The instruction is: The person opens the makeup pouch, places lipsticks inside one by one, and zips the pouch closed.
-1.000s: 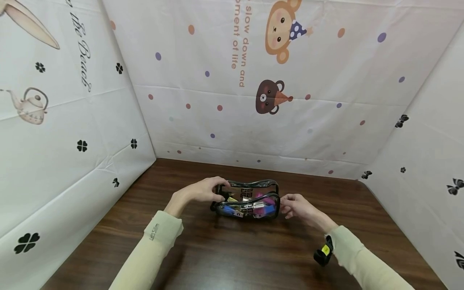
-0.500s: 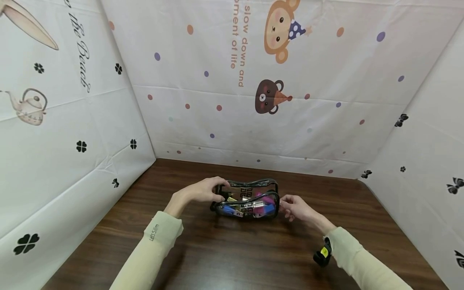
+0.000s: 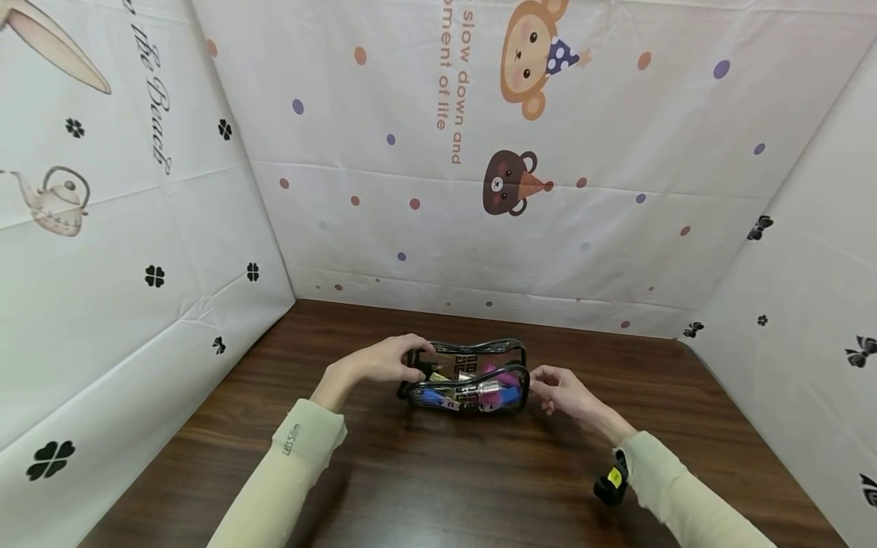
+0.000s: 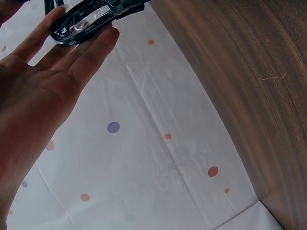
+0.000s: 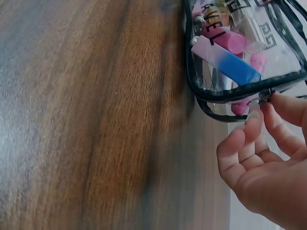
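Note:
A clear pouch with black piping and black lettering (image 3: 473, 387) stands on the table, holding several small items. Its left end is gripped by my left hand (image 3: 384, 361), thumb in front and fingers behind. In the left wrist view, the fingers of that hand (image 4: 45, 86) reach along the pouch's black edge (image 4: 91, 31). At the right end, my right hand (image 3: 563, 392) pinches a small metal zipper pull (image 5: 265, 95) between thumb and forefinger. Through the plastic show a pink-to-blue stick (image 5: 228, 61) and a pink cylinder (image 5: 229, 40).
A dark wood-grain table (image 3: 438, 472) lies beneath. White printed cloth walls (image 3: 411, 228) enclose it at the back, left and right. A black device with a yellow label (image 3: 610, 481) hangs at the right wrist.
Both hands stay at the two ends of the pouch. The right hand and forearm shift only slightly, and the pouch keeps its place.

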`<action>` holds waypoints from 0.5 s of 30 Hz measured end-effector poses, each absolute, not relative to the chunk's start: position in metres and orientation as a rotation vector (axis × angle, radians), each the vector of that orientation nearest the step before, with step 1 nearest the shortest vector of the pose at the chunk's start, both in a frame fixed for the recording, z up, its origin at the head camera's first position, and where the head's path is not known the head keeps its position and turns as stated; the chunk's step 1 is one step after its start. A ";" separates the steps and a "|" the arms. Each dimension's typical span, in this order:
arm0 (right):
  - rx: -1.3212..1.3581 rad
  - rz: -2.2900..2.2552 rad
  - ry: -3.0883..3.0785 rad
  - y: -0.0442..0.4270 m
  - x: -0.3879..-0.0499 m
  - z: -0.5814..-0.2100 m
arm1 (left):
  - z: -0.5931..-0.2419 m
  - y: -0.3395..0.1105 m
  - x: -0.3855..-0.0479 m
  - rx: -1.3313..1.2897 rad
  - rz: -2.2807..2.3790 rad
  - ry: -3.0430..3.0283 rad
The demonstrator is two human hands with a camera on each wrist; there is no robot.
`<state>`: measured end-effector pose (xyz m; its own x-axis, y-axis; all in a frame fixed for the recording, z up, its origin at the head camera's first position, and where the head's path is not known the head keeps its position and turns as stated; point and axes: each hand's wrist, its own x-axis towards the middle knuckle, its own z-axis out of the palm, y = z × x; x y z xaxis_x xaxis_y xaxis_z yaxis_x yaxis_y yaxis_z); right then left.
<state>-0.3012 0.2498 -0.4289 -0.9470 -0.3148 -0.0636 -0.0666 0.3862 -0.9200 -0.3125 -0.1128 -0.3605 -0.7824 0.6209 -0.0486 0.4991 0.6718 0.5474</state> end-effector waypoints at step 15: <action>-0.426 -1.626 2.357 0.257 -0.305 -0.435 | -0.363 -0.113 -0.316 0.903 0.780 2.649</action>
<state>-0.3047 0.2565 -0.4351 -0.9270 -0.3734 -0.0364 -0.0985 0.3360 -0.9367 -0.3157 -0.1126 -0.3629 -0.7819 0.6215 -0.0488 0.4960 0.6676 0.5553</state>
